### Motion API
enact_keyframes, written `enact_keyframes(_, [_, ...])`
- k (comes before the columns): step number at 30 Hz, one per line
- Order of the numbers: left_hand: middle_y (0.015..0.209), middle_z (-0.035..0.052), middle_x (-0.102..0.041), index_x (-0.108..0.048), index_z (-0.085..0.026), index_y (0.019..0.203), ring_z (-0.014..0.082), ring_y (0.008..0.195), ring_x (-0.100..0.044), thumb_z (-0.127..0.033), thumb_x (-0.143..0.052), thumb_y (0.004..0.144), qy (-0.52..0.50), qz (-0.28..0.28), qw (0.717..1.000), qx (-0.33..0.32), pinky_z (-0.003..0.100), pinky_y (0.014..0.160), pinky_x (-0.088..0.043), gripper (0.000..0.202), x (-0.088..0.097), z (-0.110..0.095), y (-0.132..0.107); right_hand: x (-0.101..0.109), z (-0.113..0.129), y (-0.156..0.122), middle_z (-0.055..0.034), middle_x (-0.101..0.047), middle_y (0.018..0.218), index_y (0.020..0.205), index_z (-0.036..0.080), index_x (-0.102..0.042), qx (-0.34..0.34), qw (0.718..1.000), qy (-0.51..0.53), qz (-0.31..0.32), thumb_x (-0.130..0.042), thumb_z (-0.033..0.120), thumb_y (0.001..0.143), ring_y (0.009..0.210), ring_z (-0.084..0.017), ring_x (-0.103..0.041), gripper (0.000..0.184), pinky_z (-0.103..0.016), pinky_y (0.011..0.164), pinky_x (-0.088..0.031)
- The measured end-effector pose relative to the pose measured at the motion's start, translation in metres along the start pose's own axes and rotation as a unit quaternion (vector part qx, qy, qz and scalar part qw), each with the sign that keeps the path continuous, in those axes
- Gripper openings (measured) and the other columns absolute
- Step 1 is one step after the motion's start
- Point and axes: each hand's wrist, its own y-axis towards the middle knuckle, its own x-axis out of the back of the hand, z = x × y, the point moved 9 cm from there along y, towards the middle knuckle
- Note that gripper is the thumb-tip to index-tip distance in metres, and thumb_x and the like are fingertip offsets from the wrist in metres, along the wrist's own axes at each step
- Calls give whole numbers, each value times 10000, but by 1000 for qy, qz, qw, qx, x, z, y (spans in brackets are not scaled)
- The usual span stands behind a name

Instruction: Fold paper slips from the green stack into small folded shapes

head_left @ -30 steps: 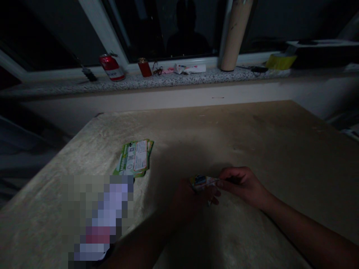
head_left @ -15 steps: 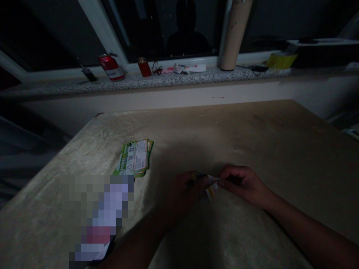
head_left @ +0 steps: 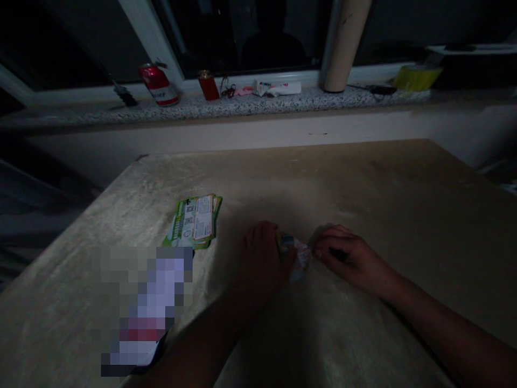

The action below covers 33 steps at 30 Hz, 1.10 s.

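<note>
A small, folded piece of printed paper (head_left: 302,256), whitish with coloured markings, lies at the middle of the table in dim light. My left hand (head_left: 262,258) is palm down over its left side, the thumb across the paper and the fingers at its left, holding it against the table. At the paper's right tip, the thumb and index finger of my right hand (head_left: 349,256) are pinched together. The exact contact there is dark and hard to make out. Left of my hands is a stack of green printed cards (head_left: 194,223).
A pixelated, phone-like object (head_left: 151,307) lies at the front left of the table (head_left: 383,183). Along the granite windowsill (head_left: 238,110) stand a red can (head_left: 159,85), a red lighter-like item (head_left: 208,86), crumpled wrappers (head_left: 278,89), a cardboard tube (head_left: 343,48) and a yellow tape roll (head_left: 418,78).
The paper has gone from raised between both hands to lying flatter. My left hand has turned palm down and spread over it. My right hand stays at its right tip.
</note>
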Motion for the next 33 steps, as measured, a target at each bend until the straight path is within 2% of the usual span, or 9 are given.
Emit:
enact_keyframes(3, [1314,149,-550,-539,-159,1296,335,1239,-492,-294,-747,846,-4,0,999,-41,525,1066,-393,514,1,-7,-2,-2,0,-1,-60,-719,981,1003,228,-718,7,1000,-22,-3,-617,218,970,973,-221,-649,107,-414,891,-492])
enact_keyframes(8, [1278,110,-561,-678,-222,1165,307,1201,-508,-237,-629,952,15,39,991,-124,499,1037,-411,218,-6,-22,-5,-6,-4,-2,-68,-717,1066,1065,233,-709,12,998,-55,2,-598,205,979,1044,-230,-643,143,-425,928,-492])
enact_keyframes(14, [1213,98,-633,-661,-183,1227,263,1116,-572,-202,-539,1006,10,115,978,-172,438,1002,-472,253,-15,-30,-9,-7,2,-4,-72,-710,1169,1184,230,-673,21,998,-57,22,-531,148,997,1137,-224,-634,249,-440,1013,-466])
enact_keyframes(19, [1280,96,-634,-646,-192,1232,243,1186,-581,-313,-479,1045,-61,145,964,-212,424,1057,-473,278,-5,-43,-17,-2,9,-5,-58,-729,1131,1202,249,-662,48,998,-45,22,-504,117,1000,1122,-211,-658,289,-436,1009,-470])
enact_keyframes(22, [1351,129,-605,-634,-181,1257,298,1261,-554,-527,-676,903,-74,156,956,-237,460,1080,-472,497,-3,-50,-22,2,4,-4,-53,-740,1105,1164,243,-673,36,999,-39,9,-519,130,999,1091,-213,-676,253,-434,990,-486])
enact_keyframes(23, [1350,136,-608,-646,-176,1240,306,1260,-560,-522,-693,890,-70,154,955,-243,465,1072,-480,495,-3,-51,-22,3,3,-4,-56,-742,1100,1146,236,-676,32,999,-34,7,-523,131,996,1075,-212,-681,238,-430,977,-494])
enact_keyframes(26, [1269,112,-669,-704,-171,1136,258,1214,-609,-279,-564,999,-65,143,948,-277,425,1063,-490,223,-7,-55,-26,5,-1,-4,-62,-746,1100,1142,230,-681,24,999,-26,-3,-531,134,995,1064,-207,-687,231,-419,962,-510])
enact_keyframes(28, [1231,78,-701,-727,-182,1095,217,1217,-618,-155,-509,1009,-88,153,932,-317,381,1081,-478,236,-11,-60,-31,6,-2,-5,-62,-745,1110,1152,233,-684,26,999,-28,-8,-540,142,997,1079,-205,-683,231,-417,970,-512])
enact_keyframes(33, [1289,44,-707,-741,-210,1071,173,1279,-598,-88,-514,986,-141,200,902,-356,350,1153,-412,271,-12,-59,-41,3,0,-8,-62,-740,1106,1148,232,-684,40,999,-20,10,-568,170,994,1098,-206,-671,202,-409,971,-526])
